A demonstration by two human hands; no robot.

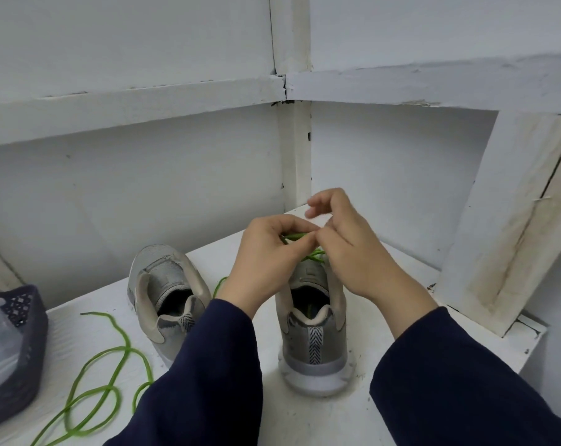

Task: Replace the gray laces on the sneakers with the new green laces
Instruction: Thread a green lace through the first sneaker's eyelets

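Two grey sneakers stand on a white surface with their heels toward me. Above the right sneaker (pixel 313 342) my left hand (pixel 266 262) and my right hand (pixel 356 252) meet, both pinching a green lace (pixel 293 237) that runs down to the shoe's eyelets. The lacing area is mostly hidden behind my hands. The left sneaker (pixel 166 291) leans slightly left and shows no lace. A second green lace (pixel 111 381) lies loose in loops on the surface at the front left.
A dark perforated basket (pixel 24 342) holding a clear plastic bag sits at the far left edge. White walls form a corner behind the shoes, and a slanted white wooden frame (pixel 511 236) stands at the right. The surface's edge drops off at the right.
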